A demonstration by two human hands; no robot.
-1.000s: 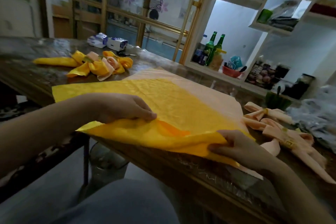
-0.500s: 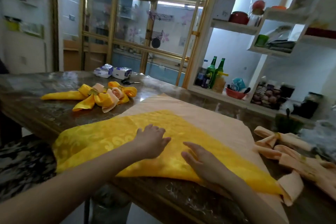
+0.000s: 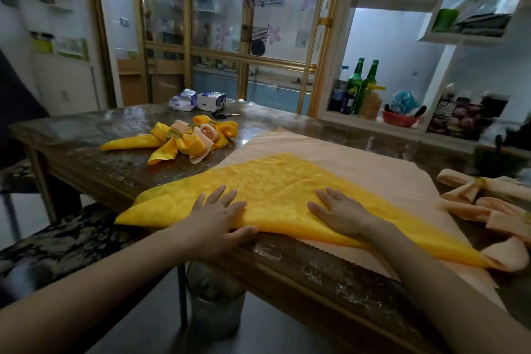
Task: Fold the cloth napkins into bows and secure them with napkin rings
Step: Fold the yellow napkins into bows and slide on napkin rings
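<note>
The yellow napkin (image 3: 287, 190) lies in the lower middle of the frame. It is a glossy cloth with a woven pattern, folded into a broad triangle. Its long folded edge runs along the near edge of the dark table (image 3: 86, 135), and its point faces the centre of the frame. It rests on a larger peach napkin (image 3: 359, 158) spread flat, which shows beyond it at upper right and as a zigzag-cut strip under its near edge. At the triangle's right tip a peach corner curls upward.

The left hand (image 3: 218, 213) lies flat on the left part of the yellow cloth. Its fingers are straight and spread, and its thumb runs along the fold at the table edge. The right hand (image 3: 342, 210) presses flat just right of centre, fingers straight, gripping nothing. The two hands are apart, and the right forearm crosses and hides part of the near fold.

At middle left, a cluster of finished yellow-and-peach bows (image 3: 184, 138) sits on the table, apart from the spread cloths. Behind it are two tissue packs (image 3: 198, 99) and scissors (image 3: 227, 115). A metal bucket (image 3: 215, 304) stands under the table at lower centre. At upper right, a white shelf (image 3: 396, 0) holds green bottles (image 3: 362, 83) and a red bowl (image 3: 399, 121). At the far right edge lie peach bows (image 3: 482, 195), one of them banded by a gold ring (image 3: 480, 182).
</note>
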